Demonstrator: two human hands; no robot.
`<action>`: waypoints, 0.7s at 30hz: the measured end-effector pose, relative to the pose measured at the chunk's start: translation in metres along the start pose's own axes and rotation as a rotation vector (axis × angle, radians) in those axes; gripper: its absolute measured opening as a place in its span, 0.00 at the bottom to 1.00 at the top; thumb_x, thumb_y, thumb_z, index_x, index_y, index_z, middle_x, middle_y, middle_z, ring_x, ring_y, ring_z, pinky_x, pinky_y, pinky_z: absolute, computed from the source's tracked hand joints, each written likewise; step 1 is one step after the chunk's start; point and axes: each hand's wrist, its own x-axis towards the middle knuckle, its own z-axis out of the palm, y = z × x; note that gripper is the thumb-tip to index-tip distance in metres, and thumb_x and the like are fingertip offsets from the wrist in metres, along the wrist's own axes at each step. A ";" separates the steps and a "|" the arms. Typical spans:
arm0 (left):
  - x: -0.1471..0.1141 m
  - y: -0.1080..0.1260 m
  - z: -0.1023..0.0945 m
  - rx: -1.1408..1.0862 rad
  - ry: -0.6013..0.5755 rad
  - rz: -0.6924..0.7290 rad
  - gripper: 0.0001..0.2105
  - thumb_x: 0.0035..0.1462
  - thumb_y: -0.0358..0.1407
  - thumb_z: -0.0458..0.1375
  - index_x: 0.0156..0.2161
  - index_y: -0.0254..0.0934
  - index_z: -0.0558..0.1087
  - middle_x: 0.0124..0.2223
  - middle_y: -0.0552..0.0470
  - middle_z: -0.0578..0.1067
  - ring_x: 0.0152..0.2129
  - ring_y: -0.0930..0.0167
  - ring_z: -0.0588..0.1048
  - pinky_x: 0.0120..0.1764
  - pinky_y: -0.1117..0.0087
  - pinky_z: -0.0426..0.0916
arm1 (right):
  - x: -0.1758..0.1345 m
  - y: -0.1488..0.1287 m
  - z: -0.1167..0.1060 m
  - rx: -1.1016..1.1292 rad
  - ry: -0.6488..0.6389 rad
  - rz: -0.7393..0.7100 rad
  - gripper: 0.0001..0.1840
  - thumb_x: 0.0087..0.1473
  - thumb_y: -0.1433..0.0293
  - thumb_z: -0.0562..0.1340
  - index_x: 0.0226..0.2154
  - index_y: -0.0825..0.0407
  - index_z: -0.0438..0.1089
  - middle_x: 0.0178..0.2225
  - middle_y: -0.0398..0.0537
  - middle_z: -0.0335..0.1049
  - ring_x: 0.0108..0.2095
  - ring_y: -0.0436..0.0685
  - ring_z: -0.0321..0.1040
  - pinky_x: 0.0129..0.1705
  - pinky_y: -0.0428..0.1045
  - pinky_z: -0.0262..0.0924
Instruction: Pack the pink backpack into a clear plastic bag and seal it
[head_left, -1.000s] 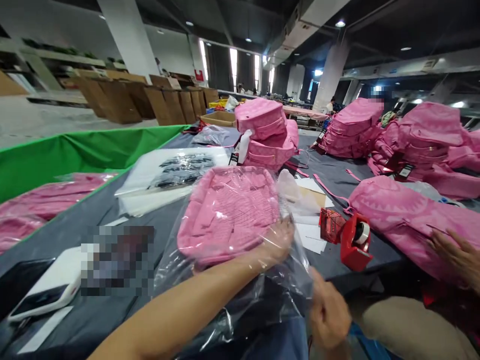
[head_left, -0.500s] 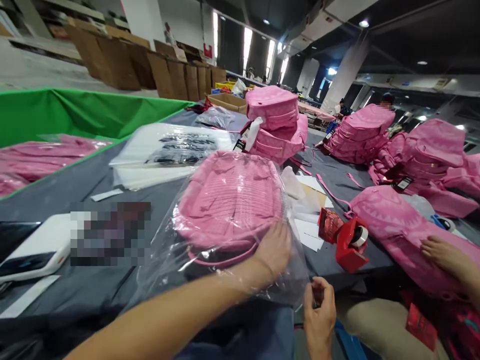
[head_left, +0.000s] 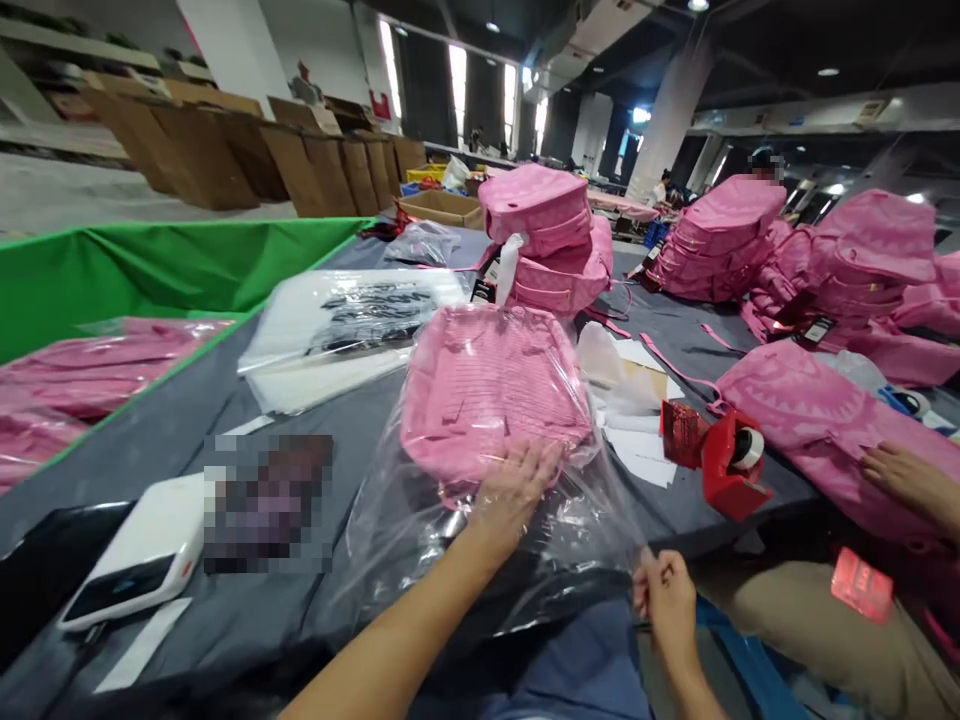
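Observation:
A pink backpack [head_left: 495,390] lies inside a clear plastic bag [head_left: 592,520], its quilted side up, on the dark-covered table. My left hand [head_left: 517,488] rests with fingers stretched out against the backpack's near end; it appears to be inside the bag's mouth. Lower right, my right hand [head_left: 666,590] pinches the near right edge of the plastic bag. The bag's loose near part spreads over the table edge between my hands.
Left of the backpack lie a stack of clear bags [head_left: 292,340], a white device [head_left: 142,550] and a blurred-out item. To the right are a red tape dispenser [head_left: 731,475] and a co-worker's hand [head_left: 904,485] on another pink backpack [head_left: 802,400]. More pink backpacks [head_left: 540,215] stand behind.
My left hand has shifted from the backpack's near right corner towards the middle of its near end. My right hand keeps its pinch on the bag edge. The camera view has turned slightly.

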 end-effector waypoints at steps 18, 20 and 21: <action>-0.198 -0.010 -0.048 0.199 0.576 -0.270 0.39 0.54 0.35 0.69 0.68 0.39 0.59 0.64 0.33 0.66 0.65 0.49 0.63 0.61 0.47 0.65 | 0.013 -0.026 -0.039 -0.607 0.015 -0.306 0.25 0.55 0.45 0.56 0.39 0.48 0.66 0.24 0.45 0.74 0.21 0.56 0.69 0.28 0.50 0.62; -0.203 -0.028 -0.050 0.159 0.491 -0.575 0.29 0.61 0.43 0.63 0.63 0.36 0.65 0.58 0.32 0.71 0.59 0.45 0.69 0.57 0.42 0.67 | 0.018 -0.030 -0.038 -0.616 0.073 -0.325 0.25 0.55 0.44 0.58 0.38 0.48 0.66 0.27 0.47 0.75 0.20 0.55 0.68 0.28 0.50 0.61; -0.208 -0.036 -0.049 0.082 0.443 -0.701 0.22 0.64 0.46 0.58 0.59 0.37 0.68 0.54 0.36 0.74 0.54 0.47 0.74 0.54 0.44 0.69 | 0.020 -0.033 -0.038 -0.592 0.097 -0.316 0.25 0.54 0.44 0.58 0.38 0.48 0.65 0.26 0.46 0.75 0.19 0.54 0.67 0.27 0.49 0.61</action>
